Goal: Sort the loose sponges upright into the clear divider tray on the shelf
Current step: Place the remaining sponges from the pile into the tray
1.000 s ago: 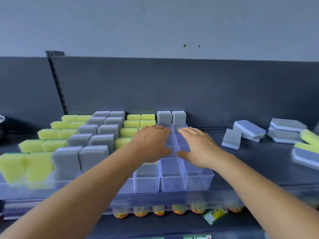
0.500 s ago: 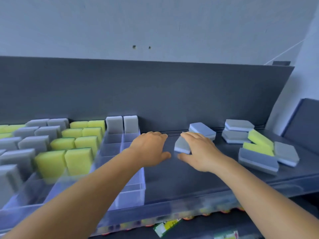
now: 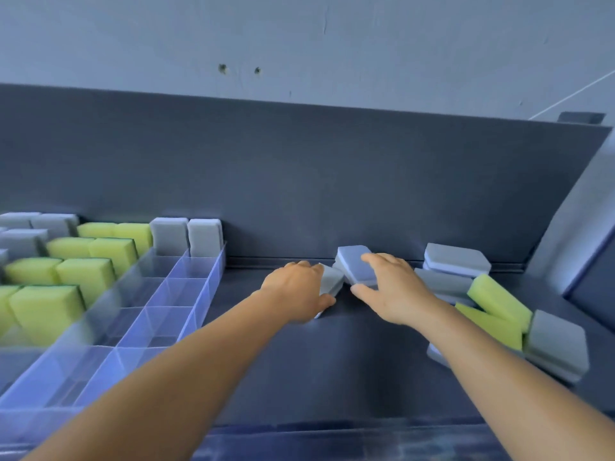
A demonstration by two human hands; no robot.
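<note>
**Reaching for two grey sponges; tray partly filled**

Sorting is judged well under way but unfinished. The grey shelf [image 3: 332, 361] is noted first, with the clear divider tray [image 3: 186, 294] at its left. The tray's rear and left compartments are filled with yellow and grey sponges standing upright; two grey ones [image 3: 186, 236] are seen in the back right corner. The compartments along the tray's right side and front are seen empty, so several slots are left to fill.

A loose pile [image 3: 499, 311] of grey and yellow sponges is recorded at the right of the shelf, lying flat or tilted, none sorted.

Near the back wall, between tray and pile, two grey sponges are being taken. The left hand [image 3: 296, 291] is curled over a small tilted grey sponge [image 3: 331, 281], thumb under its front edge. The right hand [image 3: 389, 287] is laid over a flat grey sponge [image 3: 352, 262], fingers on top, thumb at its near edge; a full grip cannot be confirmed.
</note>
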